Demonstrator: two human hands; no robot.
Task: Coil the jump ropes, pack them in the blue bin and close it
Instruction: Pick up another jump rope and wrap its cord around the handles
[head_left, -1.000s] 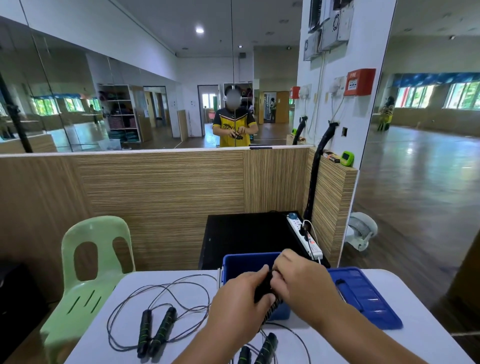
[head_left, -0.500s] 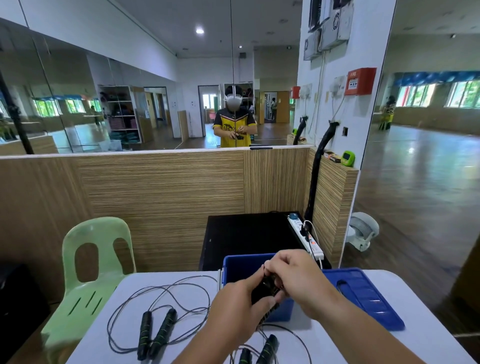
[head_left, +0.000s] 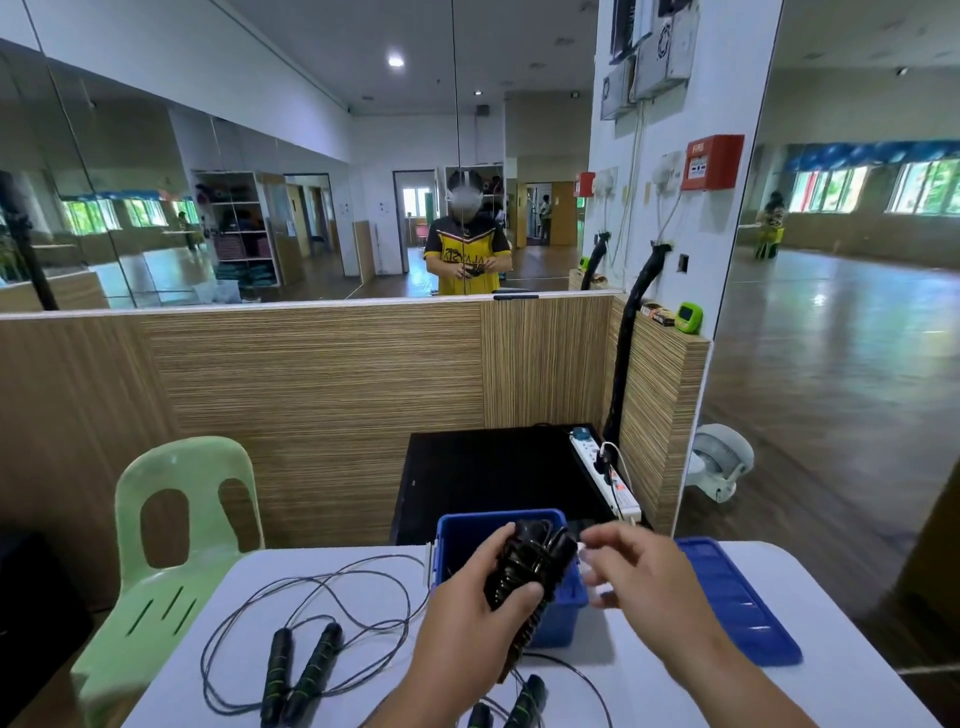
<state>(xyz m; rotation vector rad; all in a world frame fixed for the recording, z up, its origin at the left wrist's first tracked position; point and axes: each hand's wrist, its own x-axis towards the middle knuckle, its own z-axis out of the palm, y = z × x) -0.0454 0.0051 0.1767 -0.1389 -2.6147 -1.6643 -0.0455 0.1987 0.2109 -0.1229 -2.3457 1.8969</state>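
Note:
My left hand (head_left: 467, 618) grips a coiled black jump rope (head_left: 524, 564), its handles bundled with the cord wrapped round them, just above the front of the open blue bin (head_left: 452, 540). Beside the bundle on the right, my right hand (head_left: 631, 577) is blurred, with loose fingers holding nothing. A second jump rope (head_left: 304, 662) with black handles lies uncoiled on the white table (head_left: 623, 691) to the left. Under my left forearm a third rope's handles (head_left: 524, 701) show at the near edge. The blue lid (head_left: 737, 608) lies right of the bin.
A pale green plastic chair (head_left: 176, 525) stands at the table's left. Beyond the bin is a black cabinet (head_left: 488, 473) with a white power strip (head_left: 605, 478). A wood-panel partition and mirror rise behind. A white fan (head_left: 719, 462) sits on the floor to the right.
My right hand has let go of the bundle and drawn off to the right. My left hand has lifted the coiled rope slightly, holding it alone.

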